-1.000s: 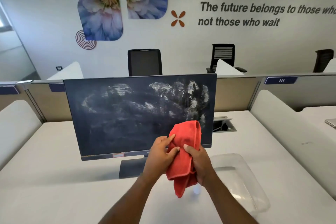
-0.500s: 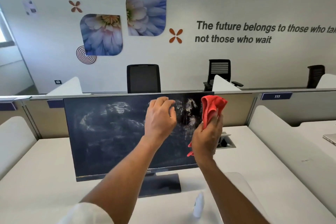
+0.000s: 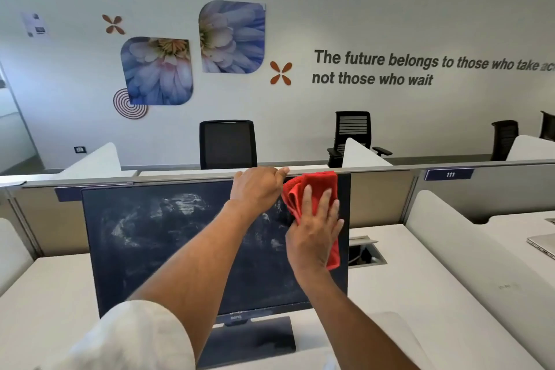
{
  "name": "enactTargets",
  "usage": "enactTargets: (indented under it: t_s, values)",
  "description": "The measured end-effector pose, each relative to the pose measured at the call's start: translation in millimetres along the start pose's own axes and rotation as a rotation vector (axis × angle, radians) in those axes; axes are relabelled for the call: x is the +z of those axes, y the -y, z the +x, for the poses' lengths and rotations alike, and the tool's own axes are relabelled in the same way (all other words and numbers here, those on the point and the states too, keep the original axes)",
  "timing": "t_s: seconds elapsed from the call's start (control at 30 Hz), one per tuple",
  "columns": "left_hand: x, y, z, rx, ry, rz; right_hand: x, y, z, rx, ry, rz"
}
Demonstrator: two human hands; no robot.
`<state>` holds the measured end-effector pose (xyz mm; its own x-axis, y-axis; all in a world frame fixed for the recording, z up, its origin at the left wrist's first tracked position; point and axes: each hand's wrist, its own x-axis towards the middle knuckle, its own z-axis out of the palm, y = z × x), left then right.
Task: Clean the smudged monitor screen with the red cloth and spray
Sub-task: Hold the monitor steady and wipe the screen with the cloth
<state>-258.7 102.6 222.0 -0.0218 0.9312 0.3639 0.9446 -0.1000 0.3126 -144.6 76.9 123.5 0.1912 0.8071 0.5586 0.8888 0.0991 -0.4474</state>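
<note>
A white sleeve (image 3: 135, 336) covers the upper left arm at the near edge. The monitor's dark stand base (image 3: 249, 342) sits flat on the pale desk (image 3: 45, 294) just beyond it.

The monitor (image 3: 156, 249) stands upright facing the viewer. Its dark screen carries whitish smears – heaviest in the upper left and middle, fainter lower down.

The right hand (image 3: 315, 228) lies flat with fingers spread, pressing the red cloth (image 3: 312, 186) against the upper right part of the screen. The cloth is bunched above the fingertips and reaches the monitor's top edge, and a strip of it hangs below the palm along the right bezel.

Just left of the cloth, the left hand (image 3: 258, 189) grips the top edge of the monitor, fingers curled over it.

To the right of the monitor an open cable hatch (image 3: 365, 255) is set in the desk. A closed laptop (image 3: 543, 243) lies at the far right on the neighbouring desk.

Behind the monitor runs a low partition (image 3: 381, 198) bearing a blue label reading 111 (image 3: 449, 174). Beyond it stand black office chairs (image 3: 228, 144) – and then the wall, with two flower pictures (image 3: 156, 72) and grey lettering (image 3: 372, 69).
</note>
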Motion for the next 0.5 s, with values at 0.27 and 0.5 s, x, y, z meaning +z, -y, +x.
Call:
enactTargets:
  t_s: [0.27,0.5]
  values:
    - [11,3,5,-0.029,-0.125,-0.058,25,-1,-8,-0.253,-0.048,-0.134]
    - [14,2,4,-0.022,-0.122,-0.074,15,-33,25,-0.037,-0.100,-0.121]
